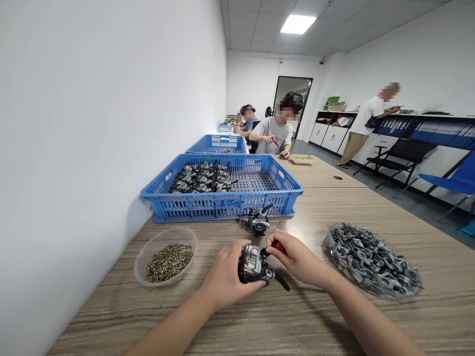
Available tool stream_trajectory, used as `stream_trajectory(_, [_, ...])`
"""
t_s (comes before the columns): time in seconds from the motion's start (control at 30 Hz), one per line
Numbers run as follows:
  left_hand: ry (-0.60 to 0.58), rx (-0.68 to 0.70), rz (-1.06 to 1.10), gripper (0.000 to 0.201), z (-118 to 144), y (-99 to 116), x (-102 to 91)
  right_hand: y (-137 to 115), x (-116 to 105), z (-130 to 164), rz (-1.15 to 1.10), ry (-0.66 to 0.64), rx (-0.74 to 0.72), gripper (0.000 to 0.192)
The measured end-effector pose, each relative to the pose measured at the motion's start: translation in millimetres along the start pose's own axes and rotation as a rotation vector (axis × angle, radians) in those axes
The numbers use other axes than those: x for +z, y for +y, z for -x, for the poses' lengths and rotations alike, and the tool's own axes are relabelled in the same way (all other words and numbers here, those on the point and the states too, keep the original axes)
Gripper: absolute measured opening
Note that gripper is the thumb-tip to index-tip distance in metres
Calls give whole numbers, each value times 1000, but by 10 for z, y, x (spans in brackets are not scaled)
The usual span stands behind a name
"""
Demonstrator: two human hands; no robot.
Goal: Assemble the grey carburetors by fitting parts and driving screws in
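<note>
My left hand (225,273) is wrapped round a carburetor (253,262), a grey metal body with a black hose sticking out to the lower right. My right hand (293,253) closes on a red-handled screwdriver (278,246), its dark front end against the carburetor's right side. Most of the handle is hidden by the fingers, and the tip cannot be made out. Just beyond my hands, a second carburetor (259,220) lies on the table in front of the blue crate.
A blue crate (222,200) holds several carburetors; another blue crate (217,143) stands behind. A clear bowl (139,267) of brass screws is at left, a clear tray (328,242) of grey metal parts at right. Co-workers (272,136) sit farther along the wooden table (315,193).
</note>
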State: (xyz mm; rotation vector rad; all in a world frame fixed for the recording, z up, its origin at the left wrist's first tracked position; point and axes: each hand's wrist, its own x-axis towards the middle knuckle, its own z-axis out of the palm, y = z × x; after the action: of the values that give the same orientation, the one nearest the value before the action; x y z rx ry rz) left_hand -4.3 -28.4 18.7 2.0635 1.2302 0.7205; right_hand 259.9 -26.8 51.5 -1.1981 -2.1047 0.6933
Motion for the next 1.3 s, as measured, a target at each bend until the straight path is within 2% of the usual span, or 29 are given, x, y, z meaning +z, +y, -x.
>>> stream_trajectory(0.1, [-40,13,9,92,33,11,39,-99,11,13,-22,-41,-41,17])
stream_trajectory(0.3, [-62,-23,52,93,40,6,52,-104,-16,36,-40,-44,-43,14])
stream_trajectory(0.4, [-31,58,1,87,42,33,23,-85,-6,28,-22,-40,-37,13])
stream_trajectory(0.53, [70,183,-101,78,66,81,-43,-31,2,26,-5,-31,-33,12])
stream_trajectory(0.67, [250,252,-138,57,60,108,-139,32,-43,32,55,-27,-16,12])
stream_trajectory(0.8, [616,279,-281,28,13,133,-394,81,-108,28,123,-17,-8,15])
stream_trajectory(0.87, [804,187,-362,13,-11,131,-608,114,-126,25,156,3,-10,15])
stream_trajectory(0.93, [866,24,-452,6,-36,91,-841,165,-131,23,199,8,-3,15])
stream_trajectory(0.97, [826,-81,-504,10,-51,50,-944,198,-129,22,221,1,5,14])
stream_trajectory(1.03, [605,-284,-651,19,-82,-66,-1092,282,-121,23,265,-25,30,13])
stream_trajectory(1.1, [367,-446,-807,29,-113,-199,-1139,376,-110,23,304,-55,61,12])
stream_trajectory(1.13, [311,-490,-849,34,-125,-256,-1129,422,-104,22,321,-70,79,12])
stream_trajectory(1.2, [265,-525,-899,40,-142,-332,-1074,499,-95,18,349,-101,116,12])
stream_trajectory(1.3, [267,-501,-910,44,-155,-355,-988,560,-88,6,365,-138,147,13])
